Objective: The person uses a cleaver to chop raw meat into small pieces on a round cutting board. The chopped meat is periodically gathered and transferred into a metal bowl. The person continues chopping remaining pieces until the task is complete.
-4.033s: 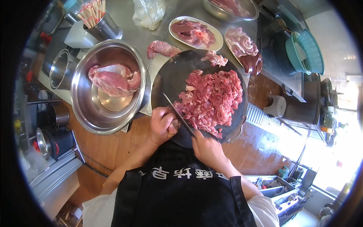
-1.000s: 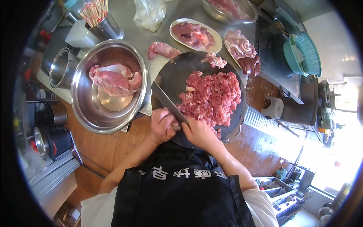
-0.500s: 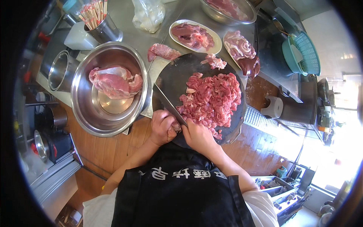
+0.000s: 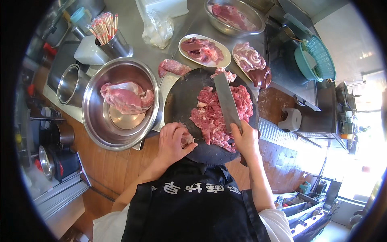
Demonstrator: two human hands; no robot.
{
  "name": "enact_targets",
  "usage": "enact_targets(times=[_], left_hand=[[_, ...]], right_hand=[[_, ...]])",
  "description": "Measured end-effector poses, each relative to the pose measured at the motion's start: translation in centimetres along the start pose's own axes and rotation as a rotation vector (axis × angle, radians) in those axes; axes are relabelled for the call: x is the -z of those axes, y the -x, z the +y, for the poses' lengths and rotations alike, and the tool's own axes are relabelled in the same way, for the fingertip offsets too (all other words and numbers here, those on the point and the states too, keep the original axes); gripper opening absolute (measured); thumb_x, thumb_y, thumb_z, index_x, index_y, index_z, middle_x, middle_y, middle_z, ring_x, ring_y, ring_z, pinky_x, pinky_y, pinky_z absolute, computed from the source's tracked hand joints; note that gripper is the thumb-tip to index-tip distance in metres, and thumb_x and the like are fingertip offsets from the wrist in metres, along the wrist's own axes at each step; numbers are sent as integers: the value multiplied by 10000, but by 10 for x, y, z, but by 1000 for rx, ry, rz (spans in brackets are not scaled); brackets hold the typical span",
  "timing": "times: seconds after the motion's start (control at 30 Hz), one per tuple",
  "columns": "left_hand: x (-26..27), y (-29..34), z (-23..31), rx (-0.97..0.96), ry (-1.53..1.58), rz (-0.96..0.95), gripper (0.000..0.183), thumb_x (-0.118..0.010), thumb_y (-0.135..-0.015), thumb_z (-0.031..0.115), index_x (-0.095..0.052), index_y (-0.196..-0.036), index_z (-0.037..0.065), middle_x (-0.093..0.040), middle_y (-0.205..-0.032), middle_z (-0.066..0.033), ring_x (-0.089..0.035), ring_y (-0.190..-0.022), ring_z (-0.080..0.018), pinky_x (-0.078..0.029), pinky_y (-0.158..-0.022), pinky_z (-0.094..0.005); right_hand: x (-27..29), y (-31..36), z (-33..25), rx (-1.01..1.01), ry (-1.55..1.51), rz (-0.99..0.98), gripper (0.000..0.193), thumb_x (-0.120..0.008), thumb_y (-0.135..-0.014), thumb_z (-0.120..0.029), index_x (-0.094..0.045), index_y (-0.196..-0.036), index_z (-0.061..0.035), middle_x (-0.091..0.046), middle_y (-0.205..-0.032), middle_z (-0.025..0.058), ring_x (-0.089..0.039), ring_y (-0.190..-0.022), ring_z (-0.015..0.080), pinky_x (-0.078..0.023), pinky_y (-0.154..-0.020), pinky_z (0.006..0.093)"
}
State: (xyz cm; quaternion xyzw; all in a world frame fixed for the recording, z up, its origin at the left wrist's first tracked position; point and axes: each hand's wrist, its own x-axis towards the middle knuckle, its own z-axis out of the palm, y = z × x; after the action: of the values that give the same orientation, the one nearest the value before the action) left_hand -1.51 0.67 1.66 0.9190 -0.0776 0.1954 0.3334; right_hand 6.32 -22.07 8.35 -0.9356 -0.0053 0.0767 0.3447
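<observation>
On the round dark chopping board point(image 4: 176, 99) lies a heap of cut raw meat point(image 4: 209, 123). My right hand point(image 4: 245, 139) is closed round the handle of a cleaver point(image 4: 227, 101). Its broad blade points away from me across the heap; I cannot tell whether it touches the meat. At the board's near left edge, my left hand point(image 4: 171, 139) curls over a small piece of meat point(image 4: 186, 140), partly hidden by the fingers. A few pale trimmings point(image 4: 230, 76) sit at the board's far edge, beyond the blade.
Left of the board stands a steel bowl point(image 4: 90, 117) holding a large meat piece point(image 4: 127, 98). Beyond the board are another meat chunk point(image 4: 173, 67), an oval plate point(image 4: 222, 60) of meat, a second plate with pale meat point(image 4: 248, 56) and a steel basin point(image 4: 213, 26).
My right hand has moved right with the cleaver, from beside my left hand to over the heap. My left hand stays on the small piece. The whole view has shifted slightly.
</observation>
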Motion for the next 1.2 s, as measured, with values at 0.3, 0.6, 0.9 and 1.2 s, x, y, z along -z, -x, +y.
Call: enact_targets(times=[0.3,0.6,0.9,1.2], left_hand=[[-2,-1,-2,223,226,90,449,-660,-624,-30,-537,-1049,46,-561,-916,-125,-565,-861,-316,-469,-763,-373],[8,-27,3,480,595,-340,254,-629,-851,129,-566,-1069,15,-576,-1021,-88,-558,-921,-215,-455,-825,-326],[4,-9,-3,253,350,19,383,-677,-764,54,-564,-1127,7,-552,-1046,-156,-523,-964,-322,-419,-874,-387],[5,-11,7,481,944,-260,547,-715,-795,58,-466,-1280,17,-604,-1089,-118,-587,-978,-220,-455,-888,-325]], right_hand=[[-15,53,-9,38,-115,-229,232,-646,-859,-230,-581,-828,-10,-627,-726,231,-616,-728,445,-504,-634,496],[-28,58,6,99,23,-216,241,-611,-873,-256,-561,-837,-22,-613,-699,233,-618,-705,430,-492,-622,516],[-40,62,7,85,86,-211,262,-566,-898,-282,-551,-882,-21,-615,-710,250,-614,-697,443,-488,-615,535],[-41,61,12,118,59,-193,265,-560,-903,-278,-555,-890,-14,-611,-682,254,-614,-671,447,-489,-611,539]])
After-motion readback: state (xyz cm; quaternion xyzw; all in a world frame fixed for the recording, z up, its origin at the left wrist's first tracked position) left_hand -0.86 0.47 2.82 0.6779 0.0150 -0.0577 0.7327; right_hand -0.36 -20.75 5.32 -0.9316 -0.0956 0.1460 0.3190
